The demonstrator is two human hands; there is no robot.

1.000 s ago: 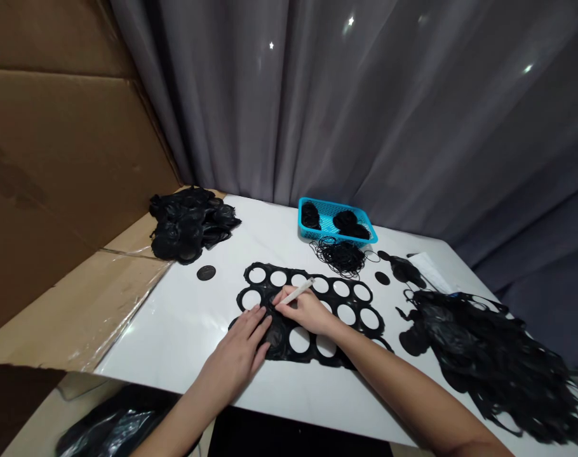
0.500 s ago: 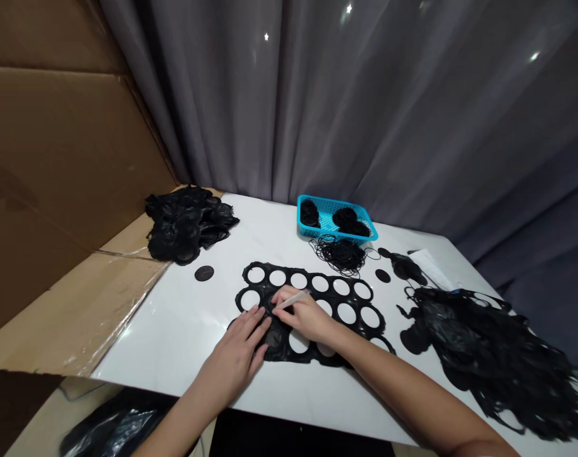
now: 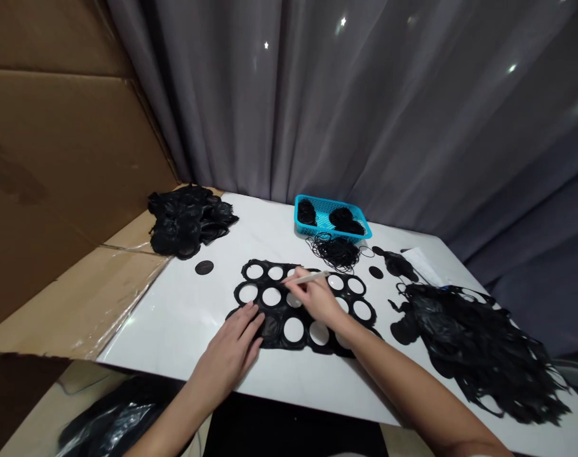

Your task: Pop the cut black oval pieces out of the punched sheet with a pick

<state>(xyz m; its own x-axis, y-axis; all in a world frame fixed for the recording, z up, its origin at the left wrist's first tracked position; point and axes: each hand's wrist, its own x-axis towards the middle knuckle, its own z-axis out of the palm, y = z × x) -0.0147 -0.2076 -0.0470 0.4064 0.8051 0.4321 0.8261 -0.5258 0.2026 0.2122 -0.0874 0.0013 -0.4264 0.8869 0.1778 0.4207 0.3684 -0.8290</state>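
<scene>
Crosswise, holds a slim pale tool point(image 3: 310, 277) in the right hand point(image 3: 320, 299), with the grip closed in a pinch near the tip end. Points the tip leftward and a little back toward the body, over the dark web between the far and middle rows of round openings. Cannot tell contact from slight clearance at the tip. Carries the blunt end off to the right, past the knuckles.

Rests the left hand point(image 3: 236, 339) palm down with loosely spread fingers, grasping nothing, on the near left part of the black perforated sheet point(image 3: 281, 313). Finds that sheet flat on the white worktop point(image 3: 174, 330), directly below the tool, with its long axis running left to right, roughly alongside the tool's own line. Shows a dark filled round point(image 3: 271, 328) in the near row, just beside the left fingertips: nearer to the left hand than to the right, and back toward the body from the tip. Has a tangle of black loops point(image 3: 336, 252) beyond the sheet, against the near side of a blue basket point(image 3: 368, 235).
</scene>
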